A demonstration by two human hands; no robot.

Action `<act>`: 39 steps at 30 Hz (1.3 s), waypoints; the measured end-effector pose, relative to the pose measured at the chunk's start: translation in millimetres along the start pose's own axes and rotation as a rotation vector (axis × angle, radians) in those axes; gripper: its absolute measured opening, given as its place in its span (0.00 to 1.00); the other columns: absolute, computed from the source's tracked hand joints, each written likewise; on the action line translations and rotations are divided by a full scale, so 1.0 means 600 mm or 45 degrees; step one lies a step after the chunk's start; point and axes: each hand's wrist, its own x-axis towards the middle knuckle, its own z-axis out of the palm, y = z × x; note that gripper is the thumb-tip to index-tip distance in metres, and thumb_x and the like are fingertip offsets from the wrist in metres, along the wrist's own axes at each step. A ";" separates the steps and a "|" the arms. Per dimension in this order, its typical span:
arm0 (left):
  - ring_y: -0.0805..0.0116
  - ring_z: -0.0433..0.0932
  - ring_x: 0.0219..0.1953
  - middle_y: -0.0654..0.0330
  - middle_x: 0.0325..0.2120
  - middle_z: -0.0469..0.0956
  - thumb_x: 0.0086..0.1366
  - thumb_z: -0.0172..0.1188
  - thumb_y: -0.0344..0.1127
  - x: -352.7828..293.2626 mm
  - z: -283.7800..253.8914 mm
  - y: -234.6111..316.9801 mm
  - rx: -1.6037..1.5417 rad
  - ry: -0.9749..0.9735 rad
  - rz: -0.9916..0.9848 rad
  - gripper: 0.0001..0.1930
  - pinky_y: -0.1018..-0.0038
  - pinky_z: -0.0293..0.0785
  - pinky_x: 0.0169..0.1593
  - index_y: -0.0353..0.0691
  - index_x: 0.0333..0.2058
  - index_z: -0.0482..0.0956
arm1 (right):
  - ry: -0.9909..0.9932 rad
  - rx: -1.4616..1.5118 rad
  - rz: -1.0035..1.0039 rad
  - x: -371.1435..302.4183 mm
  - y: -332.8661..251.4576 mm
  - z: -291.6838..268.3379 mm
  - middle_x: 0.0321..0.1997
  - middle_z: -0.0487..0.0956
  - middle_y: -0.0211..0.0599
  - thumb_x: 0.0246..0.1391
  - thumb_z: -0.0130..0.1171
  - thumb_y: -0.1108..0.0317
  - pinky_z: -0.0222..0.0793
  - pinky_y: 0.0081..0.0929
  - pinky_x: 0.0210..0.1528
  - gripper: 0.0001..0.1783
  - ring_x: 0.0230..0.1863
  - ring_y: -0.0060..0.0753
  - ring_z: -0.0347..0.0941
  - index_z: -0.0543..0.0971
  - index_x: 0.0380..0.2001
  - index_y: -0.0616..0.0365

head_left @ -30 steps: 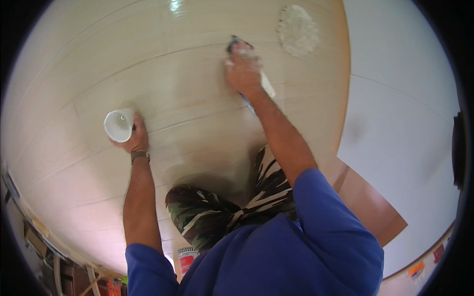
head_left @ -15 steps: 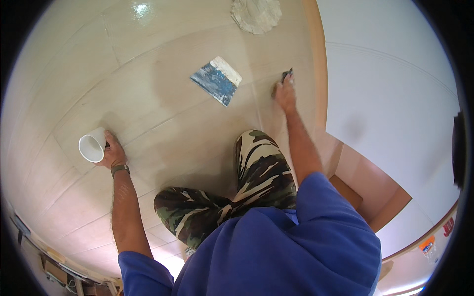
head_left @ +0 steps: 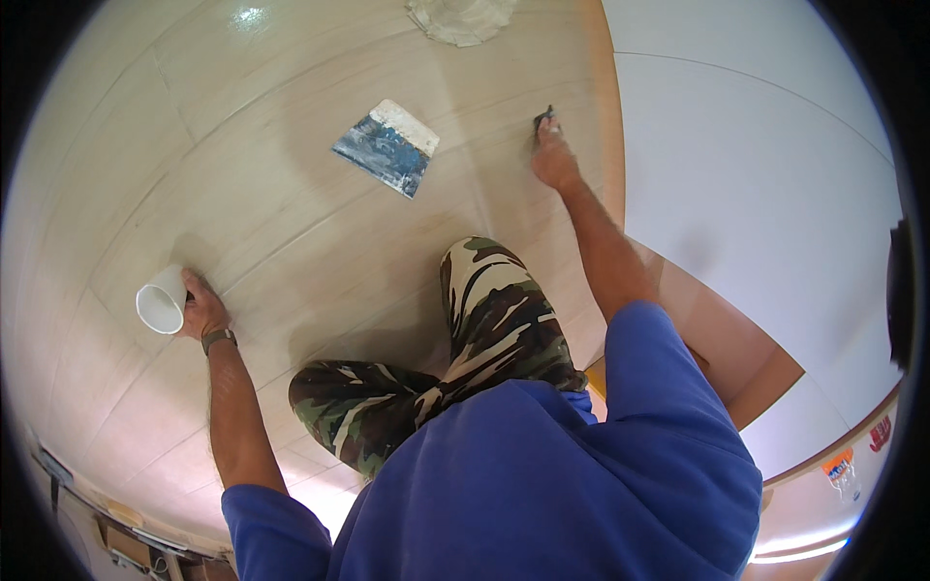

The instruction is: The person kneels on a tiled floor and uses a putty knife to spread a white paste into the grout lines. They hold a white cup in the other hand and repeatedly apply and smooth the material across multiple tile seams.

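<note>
At the left, my left hand [head_left: 203, 308] is closed round a white cup [head_left: 172, 287], which is tilted so that its open mouth faces me. Farther off on the right, my right hand [head_left: 554, 163] is closed on a small dark tool [head_left: 544, 120] against the pale tiled floor; most of it is hidden by the fingers and its kind does not show. Between the hands, apart from both, a wide putty scraper [head_left: 386, 150] lies flat, its blue part smeared with white and its far strip whitish.
A round, ruffled whitish thing [head_left: 463, 19] lies at the far edge. Along the right runs a wooden edging [head_left: 612, 145] beside a large white panel [head_left: 746, 165]. My camouflage-trousered knees [head_left: 499, 300] are bent on the floor. Orange-topped packaging [head_left: 841, 473] shows at lower right.
The whole view has shifted a little. Relative to the scraper, my right hand has moved slightly right and farther away, still gripping the dark tool. My left hand still holds the cup.
</note>
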 end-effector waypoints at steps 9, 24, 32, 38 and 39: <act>0.54 0.75 0.43 0.55 0.38 0.79 0.58 0.52 0.57 0.003 0.006 -0.018 -0.058 -0.014 -0.040 0.26 0.61 0.65 0.49 0.37 0.40 0.78 | -0.278 -0.054 0.188 0.005 0.007 -0.028 0.67 0.48 0.55 0.48 0.43 0.70 0.57 0.49 0.59 0.36 0.63 0.53 0.54 0.49 0.62 0.66; 0.57 0.77 0.39 0.57 0.34 0.80 0.58 0.52 0.56 0.003 -0.009 -0.006 -0.050 -0.025 0.005 0.24 0.59 0.66 0.46 0.38 0.37 0.79 | -0.171 -0.019 -0.011 -0.088 -0.087 -0.019 0.67 0.45 0.56 0.46 0.45 0.72 0.50 0.42 0.64 0.37 0.66 0.56 0.46 0.49 0.62 0.67; 0.58 0.77 0.34 0.51 0.32 0.79 0.55 0.62 0.45 0.001 -0.047 0.036 -0.551 -0.020 -0.181 0.22 0.66 0.72 0.41 0.28 0.37 0.75 | -0.201 0.132 0.154 -0.007 -0.047 -0.039 0.68 0.43 0.55 0.48 0.44 0.67 0.49 0.49 0.63 0.38 0.67 0.55 0.44 0.46 0.63 0.64; 0.57 0.76 0.39 0.48 0.35 0.78 0.59 0.59 0.43 -0.053 -0.081 0.058 -0.853 -0.041 -0.129 0.21 0.66 0.70 0.45 0.25 0.38 0.74 | -0.195 0.131 0.150 0.001 -0.051 -0.050 0.67 0.43 0.60 0.50 0.43 0.65 0.49 0.45 0.64 0.37 0.66 0.58 0.46 0.47 0.62 0.67; 0.58 0.75 0.39 0.49 0.35 0.78 0.60 0.58 0.43 -0.078 -0.097 0.089 -0.814 -0.056 -0.111 0.21 0.66 0.69 0.45 0.24 0.38 0.74 | -0.170 0.134 0.162 0.002 -0.061 -0.057 0.66 0.44 0.62 0.50 0.41 0.65 0.48 0.41 0.65 0.36 0.65 0.60 0.47 0.47 0.62 0.69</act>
